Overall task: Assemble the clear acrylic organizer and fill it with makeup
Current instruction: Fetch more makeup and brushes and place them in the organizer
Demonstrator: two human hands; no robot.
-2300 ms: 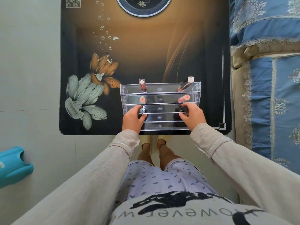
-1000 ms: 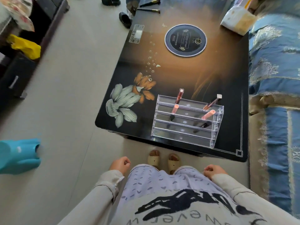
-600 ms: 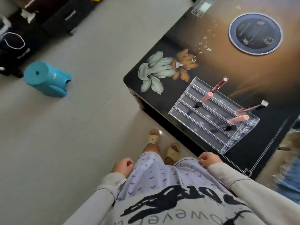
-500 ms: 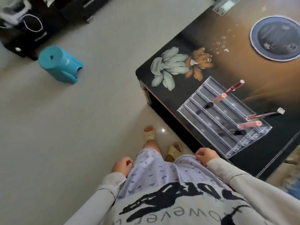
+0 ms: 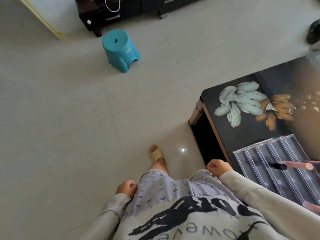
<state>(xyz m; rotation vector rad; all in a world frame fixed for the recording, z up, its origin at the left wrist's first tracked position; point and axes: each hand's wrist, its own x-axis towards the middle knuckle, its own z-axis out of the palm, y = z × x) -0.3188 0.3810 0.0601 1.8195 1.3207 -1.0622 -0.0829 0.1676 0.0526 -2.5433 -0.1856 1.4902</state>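
The clear acrylic organizer (image 5: pixel 270 163) stands on the dark floral table (image 5: pixel 242 132) at the right edge of the view, partly cut off. A pink lip gloss tube (image 5: pixel 294 165) stands in one of its rows, and another pink tube (image 5: pixel 311 206) shows lower right. My left hand (image 5: pixel 126 187) hangs by my left thigh with its fingers curled and nothing in it. My right hand (image 5: pixel 218 168) is loosely closed beside my right thigh, just short of the table's near edge, holding nothing.
A teal plastic stool (image 5: pixel 119 49) stands on the pale tiled floor (image 5: pixel 69 127) at upper left. Dark low furniture (image 5: pixel 124 11) lines the far wall. One sandalled foot (image 5: pixel 156 155) shows below the table corner.
Both hands left the organizer and dropped to my thighs. My view has swung left, so the table and organizer slid to the right edge and the stool came into view.
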